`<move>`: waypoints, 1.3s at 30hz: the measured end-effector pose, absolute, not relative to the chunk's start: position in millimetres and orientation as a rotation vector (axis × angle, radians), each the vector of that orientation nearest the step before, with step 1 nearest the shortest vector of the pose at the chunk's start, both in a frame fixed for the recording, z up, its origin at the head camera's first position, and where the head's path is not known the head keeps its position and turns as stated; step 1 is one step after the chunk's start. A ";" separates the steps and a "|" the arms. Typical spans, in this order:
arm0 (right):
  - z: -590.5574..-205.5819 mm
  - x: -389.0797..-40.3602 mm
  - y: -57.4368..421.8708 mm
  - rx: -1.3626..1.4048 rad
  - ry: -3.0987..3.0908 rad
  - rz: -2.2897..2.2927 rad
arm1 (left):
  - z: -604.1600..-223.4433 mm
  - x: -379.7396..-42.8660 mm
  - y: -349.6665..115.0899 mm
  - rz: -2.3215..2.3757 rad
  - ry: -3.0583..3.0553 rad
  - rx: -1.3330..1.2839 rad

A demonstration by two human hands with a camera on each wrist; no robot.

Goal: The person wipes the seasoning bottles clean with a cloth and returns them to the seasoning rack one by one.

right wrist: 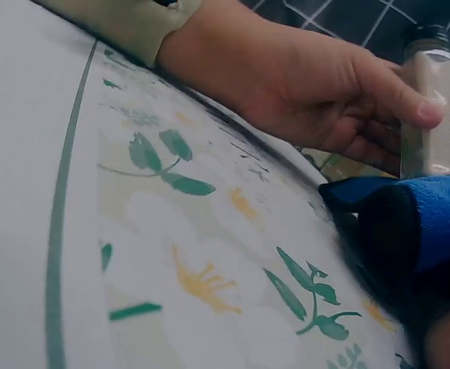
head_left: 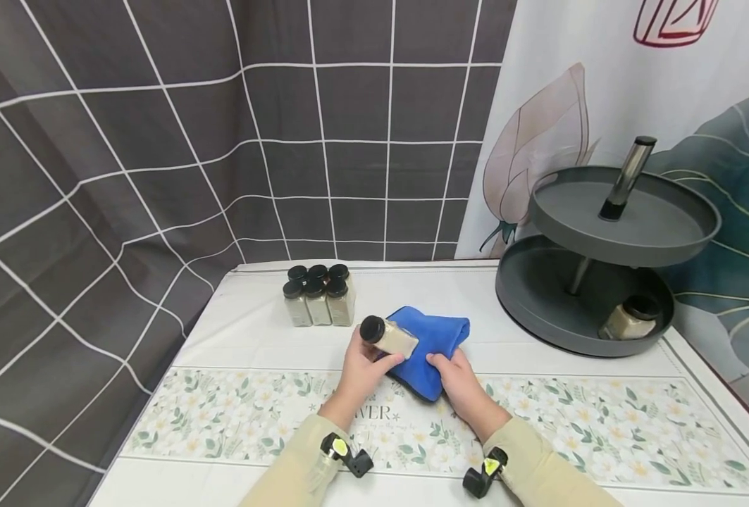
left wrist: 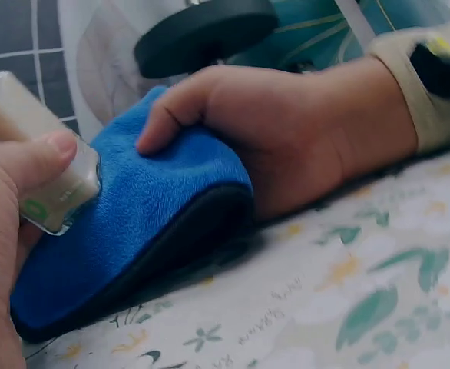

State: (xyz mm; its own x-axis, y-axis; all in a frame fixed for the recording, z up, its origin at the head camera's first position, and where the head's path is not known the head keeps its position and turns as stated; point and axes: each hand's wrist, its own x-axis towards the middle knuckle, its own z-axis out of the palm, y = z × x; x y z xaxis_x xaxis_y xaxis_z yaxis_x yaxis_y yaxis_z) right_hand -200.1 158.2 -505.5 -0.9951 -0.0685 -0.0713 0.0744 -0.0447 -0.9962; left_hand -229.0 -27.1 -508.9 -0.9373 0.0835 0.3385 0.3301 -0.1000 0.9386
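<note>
My left hand [head_left: 363,366] grips a clear spice jar [head_left: 399,341] with a black lid and pale powder inside, tilted with its lid toward the upper left. In the left wrist view the thumb lies across the jar [left wrist: 60,181]. A blue cloth [head_left: 434,334] with a dark edge hangs from my right hand [head_left: 459,384], pinched between thumb and fingers. The base of the jar overlaps the cloth in the head view. From the right wrist, the jar [right wrist: 438,115] stands just above the folded cloth [right wrist: 444,223].
Several black-lidded jars [head_left: 317,296] stand grouped in two rows at the back of the table. On the right is a grey two-tier round tray [head_left: 520,303], with one jar [head_left: 630,320] on its lower tier. A floral runner [head_left: 234,415] crosses the white table.
</note>
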 end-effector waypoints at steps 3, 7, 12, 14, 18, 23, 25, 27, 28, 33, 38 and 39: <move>-504.5 -203.0 158.9 -0.015 2.074 -2.234 | -506.8 -228.3 -29.1 -2.110 -1.991 -0.499; -497.8 -204.4 160.9 -0.054 2.146 -2.286 | -500.8 -227.6 -32.2 -2.058 -2.007 -0.479; -466.8 -204.4 160.4 -0.286 2.233 -2.384 | -456.4 -216.1 -36.6 -1.796 -2.201 -0.513; -450.4 -205.3 158.1 -0.381 2.262 -2.400 | -435.3 -213.6 -39.5 -1.714 -2.268 -0.526; -427.4 -208.1 150.9 -0.573 2.327 -2.377 | -416.3 -219.9 -47.9 -1.638 -2.384 -0.545; -421.2 -208.2 141.8 -0.896 2.428 -2.291 | -406.0 -222.1 -54.4 -2.085 -2.386 -0.653; -422.7 -207.2 138.5 -1.027 2.440 -2.302 | -405.6 -223.3 -56.1 -2.529 -2.257 -0.710; -425.2 -206.5 134.9 -1.129 2.452 -2.319 | -407.7 -225.0 -57.4 -2.945 -2.077 -0.709; -425.7 -206.0 133.2 -1.173 2.461 -2.324 | -408.6 -226.0 -57.6 -3.081 -2.010 -0.698; -424.6 -203.9 128.8 -1.170 2.494 -2.349 | -404.4 -222.6 -54.6 -2.768 -2.176 -0.759; -423.6 -202.5 128.6 -0.976 2.479 -2.364 | -394.3 -209.4 -48.7 -1.310 -2.465 -0.881; -423.6 -202.4 128.4 -0.954 2.470 -2.364 | -393.7 -207.5 -48.1 -1.094 -2.434 -0.889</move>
